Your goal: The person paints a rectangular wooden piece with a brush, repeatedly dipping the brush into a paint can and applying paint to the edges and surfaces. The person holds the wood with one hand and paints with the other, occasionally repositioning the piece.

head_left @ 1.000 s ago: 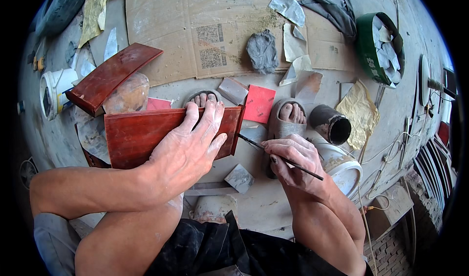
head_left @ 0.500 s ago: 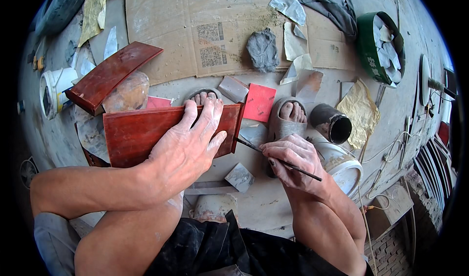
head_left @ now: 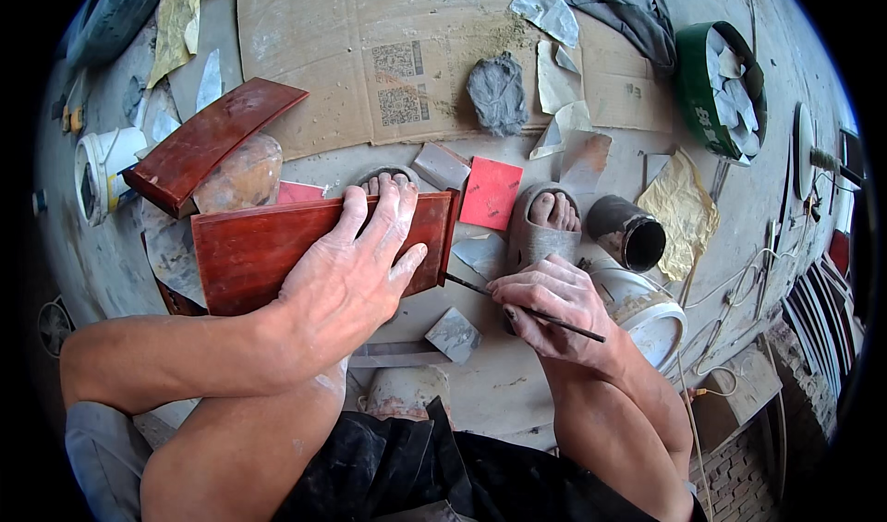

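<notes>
My left hand lies across the face of a red-brown lacquered wooden board, its fingers reaching over the top edge and the thumb spread toward the right end. A narrow crosswise end piece stands along that board's right side. Between the fingers of my right hand is a thin dark stick, slim like a fine brush. Its far tip meets the lower part of the end piece; whether it has bristles is too small to tell. Behind, to the left, a second red-brown wooden piece rests tilted on a stained lump.
Around my sandalled feet lie a red square sheet, a dark cylindrical can and a white bucket. Farther off are cardboard, a grey crumpled rag and a green round tub of scraps. Cables run at right.
The board and my left hand have shifted slightly left. My right hand has moved a little left with the stick, whose tip now sits slightly lower along the end piece.
</notes>
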### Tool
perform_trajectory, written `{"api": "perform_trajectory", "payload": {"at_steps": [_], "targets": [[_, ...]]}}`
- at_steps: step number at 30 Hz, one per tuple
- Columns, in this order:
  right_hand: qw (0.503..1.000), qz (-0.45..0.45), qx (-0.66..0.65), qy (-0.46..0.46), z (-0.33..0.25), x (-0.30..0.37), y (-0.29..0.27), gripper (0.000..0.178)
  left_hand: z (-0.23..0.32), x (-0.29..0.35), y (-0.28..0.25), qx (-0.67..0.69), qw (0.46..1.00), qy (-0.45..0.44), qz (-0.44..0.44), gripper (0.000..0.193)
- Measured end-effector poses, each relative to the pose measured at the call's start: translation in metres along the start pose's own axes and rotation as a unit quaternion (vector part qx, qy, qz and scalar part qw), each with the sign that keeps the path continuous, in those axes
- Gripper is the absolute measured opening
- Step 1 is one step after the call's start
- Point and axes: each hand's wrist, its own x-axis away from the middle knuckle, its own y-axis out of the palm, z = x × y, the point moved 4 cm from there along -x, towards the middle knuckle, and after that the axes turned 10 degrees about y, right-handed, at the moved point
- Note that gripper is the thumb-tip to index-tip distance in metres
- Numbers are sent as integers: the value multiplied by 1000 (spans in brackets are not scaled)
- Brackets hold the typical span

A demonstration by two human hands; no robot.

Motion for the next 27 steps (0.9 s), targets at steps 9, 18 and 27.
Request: {"api": "perform_trajectory", "payload": {"at_steps": [9, 18, 27], "targets": [[1000, -14, -1, 7, -1, -1, 4, 24, -3, -1, 6, 19, 1000, -3, 6, 52], [980, 93, -164, 65, 9, 14, -11, 9, -26, 6, 19, 224, 969, -51, 90, 82], [830, 413, -336, 169, 33, 53, -34, 23, -46, 16, 22, 396, 903, -102, 131, 91]]}}
